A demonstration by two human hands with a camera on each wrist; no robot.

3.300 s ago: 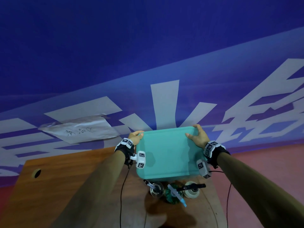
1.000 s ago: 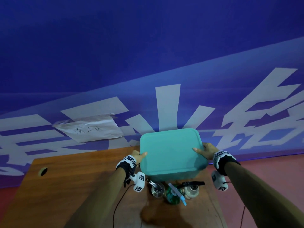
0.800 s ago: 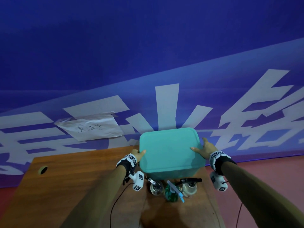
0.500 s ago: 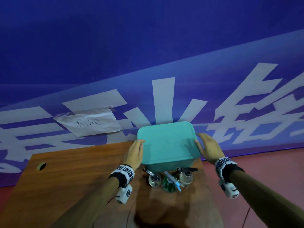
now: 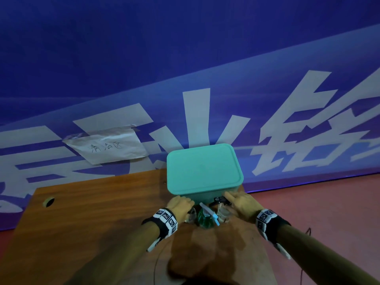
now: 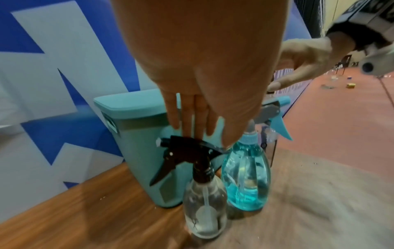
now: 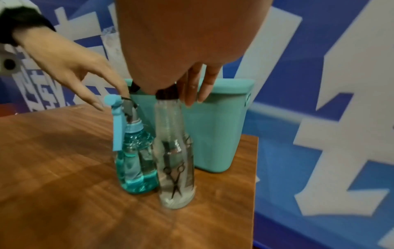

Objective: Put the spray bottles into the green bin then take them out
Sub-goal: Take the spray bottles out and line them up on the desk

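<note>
The green bin (image 5: 203, 167), its top covered in flat green, stands at the far right of the wooden table (image 5: 92, 223). Three spray bottles stand just in front of it. These are a clear one with a black head (image 6: 204, 210), a blue one (image 6: 245, 182) and a clear one printed with scissors (image 7: 175, 168). My left hand (image 6: 202, 131) hovers over the black head with straight fingers, at or just above it. My right hand (image 7: 196, 87) hangs over the scissors bottle's black cap, fingers straight and around nothing. What is inside the bin is hidden.
The table's right edge (image 7: 255, 168) runs close beside the bin and bottles, with red floor (image 5: 318, 212) beyond. A blue banner wall with a taped paper sign (image 5: 107, 147) stands right behind the table. A cable hole (image 5: 48, 202) sits at the far left.
Both hands have let go of the bin's sides and drawn back toward me, over the spray bottles. The bin now stands alone on the table.
</note>
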